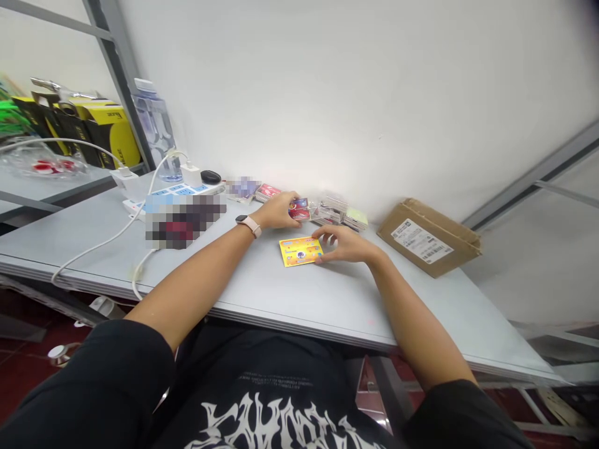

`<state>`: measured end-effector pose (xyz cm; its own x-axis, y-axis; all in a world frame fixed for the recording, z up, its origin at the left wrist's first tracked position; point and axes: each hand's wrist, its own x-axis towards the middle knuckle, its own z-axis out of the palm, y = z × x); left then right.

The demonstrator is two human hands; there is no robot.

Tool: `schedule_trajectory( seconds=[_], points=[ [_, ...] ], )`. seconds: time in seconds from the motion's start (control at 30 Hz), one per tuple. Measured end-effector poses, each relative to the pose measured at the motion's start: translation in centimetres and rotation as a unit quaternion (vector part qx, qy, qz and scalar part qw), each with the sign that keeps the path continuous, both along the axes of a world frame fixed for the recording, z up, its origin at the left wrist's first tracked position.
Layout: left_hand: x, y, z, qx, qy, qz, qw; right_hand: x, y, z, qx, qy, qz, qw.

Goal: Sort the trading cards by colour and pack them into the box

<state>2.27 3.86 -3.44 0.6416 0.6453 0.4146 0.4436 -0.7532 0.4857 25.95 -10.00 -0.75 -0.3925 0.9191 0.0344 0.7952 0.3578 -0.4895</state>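
Observation:
My right hand (345, 244) holds a flat yellow card (299, 252) by its right edge, thumb at the near corner and fingers at the far one. The card has a dark round figure and small coloured prints on it, and it lies on or just above the table. With a pale-strapped band on its wrist, my left hand (279, 211) is closed around the left side of a small red and blue card pack (300, 208) near the wall. Its fingertips are partly hidden. Beside that pack stand wrapped card stacks (329, 210) and a pale green-topped stack (355, 217).
A cardboard box (423, 240) with a white label stands at the right. To the left are a power strip (175, 194) with white cables, a black mouse (211, 177), a water bottle (156, 125) and a blurred-out dark object (186, 221). Red packs (267, 192) lie along the wall.

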Motion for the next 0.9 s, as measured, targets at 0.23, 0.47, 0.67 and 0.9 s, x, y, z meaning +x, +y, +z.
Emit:
schedule_trajectory(
  seconds=[0.23,0.47,0.67,0.9],
  points=[
    [0.0,-0.1,0.2,0.0,0.009,0.005,1.0,1.3,-0.4,1.1,0.009,0.066,-0.02,0.998],
    [0.0,0.0,0.1,-0.002,0.007,-0.001,1.0,3.4,-1.4,3.2,0.11,0.128,-0.1,0.981],
    [-0.1,0.0,0.0,-0.008,0.012,-0.001,1.0,5.4,-1.3,3.3,0.286,0.096,-0.18,0.936],
    [-0.1,0.0,0.0,-0.005,0.025,0.008,1.0,6.6,-0.3,2.5,0.334,0.049,-0.148,0.93]
  ],
)
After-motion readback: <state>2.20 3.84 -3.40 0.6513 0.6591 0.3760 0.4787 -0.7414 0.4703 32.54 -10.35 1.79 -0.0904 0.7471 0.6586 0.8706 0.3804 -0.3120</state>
